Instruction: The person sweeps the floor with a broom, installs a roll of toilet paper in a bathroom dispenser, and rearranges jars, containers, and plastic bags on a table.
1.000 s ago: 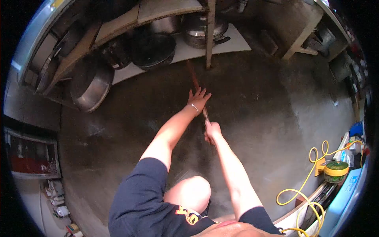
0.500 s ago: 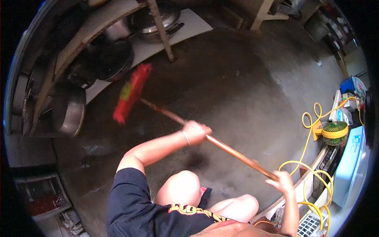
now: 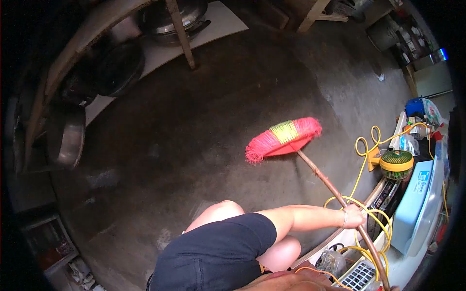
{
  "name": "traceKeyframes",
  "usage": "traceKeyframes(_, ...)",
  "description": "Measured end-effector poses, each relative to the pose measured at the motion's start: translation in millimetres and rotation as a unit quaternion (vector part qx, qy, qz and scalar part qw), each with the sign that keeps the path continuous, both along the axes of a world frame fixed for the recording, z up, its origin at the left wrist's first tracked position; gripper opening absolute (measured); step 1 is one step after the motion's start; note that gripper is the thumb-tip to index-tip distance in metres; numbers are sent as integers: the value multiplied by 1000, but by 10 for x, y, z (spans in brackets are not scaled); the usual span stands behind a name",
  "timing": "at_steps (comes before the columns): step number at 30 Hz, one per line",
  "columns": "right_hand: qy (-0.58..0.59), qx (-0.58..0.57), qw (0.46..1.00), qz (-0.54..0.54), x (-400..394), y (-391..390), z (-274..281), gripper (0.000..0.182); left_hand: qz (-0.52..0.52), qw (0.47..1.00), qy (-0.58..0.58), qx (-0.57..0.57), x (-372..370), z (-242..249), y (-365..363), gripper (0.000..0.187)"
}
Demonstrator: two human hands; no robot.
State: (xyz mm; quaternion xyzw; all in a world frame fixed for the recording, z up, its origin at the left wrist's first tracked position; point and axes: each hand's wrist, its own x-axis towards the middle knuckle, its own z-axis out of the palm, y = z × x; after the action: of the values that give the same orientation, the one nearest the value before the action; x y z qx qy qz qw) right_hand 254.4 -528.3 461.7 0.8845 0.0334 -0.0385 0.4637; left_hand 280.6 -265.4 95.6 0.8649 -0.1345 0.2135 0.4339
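Observation:
The broom has a pink bristle head with a yellow-green band [image 3: 284, 138], which hangs over the dark floor in the middle of the view. From it a wooden handle [image 3: 323, 177] slopes down to the lower right. My left hand [image 3: 353, 217], with a bracelet at the wrist, is wrapped round the handle beside the coiled yellow cable. Past this hand the handle runs on to the bottom edge of the view. I cannot see my right hand.
A wooden shelf [image 3: 63, 72] with pans stands at the upper left. Along the right are a yellow-green fan [image 3: 396, 164], a light blue box [image 3: 412, 208], a looping yellow cable [image 3: 361, 169] and a white grid basket [image 3: 357, 276]. My bent knees are below.
The broom head has swung from the left to the middle right. My left hand has moved right and down with the handle, and my right hand has gone out of view.

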Motion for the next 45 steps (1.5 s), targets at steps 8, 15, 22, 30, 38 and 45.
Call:
traceKeyframes(8,82,202,952,216,812,2000,-1291,39,342,922,103,147,232,-425,2463,14)
traceKeyframes(15,250,362,796,415,281,4765,-3206,41,299,929,214,-47,-2163,-488,2898,84)
traceKeyframes(22,395,482,761,179,-1401,5980,-4897,45,238,891,372,101,-4123,404,1611,47)
traceKeyframes(30,378,552,731,135,-714,4471,-5263,41,331,916,225,-36,-4178,364,1691,20)
traceKeyframes(38,369,417,818,143,-313,3209,-4792,43,344,912,214,-62,-4217,441,1761,13)
traceKeyframes(45,411,540,720,145,-1233,5538,-4924,49,300,924,235,-1,-3969,390,1603,12)
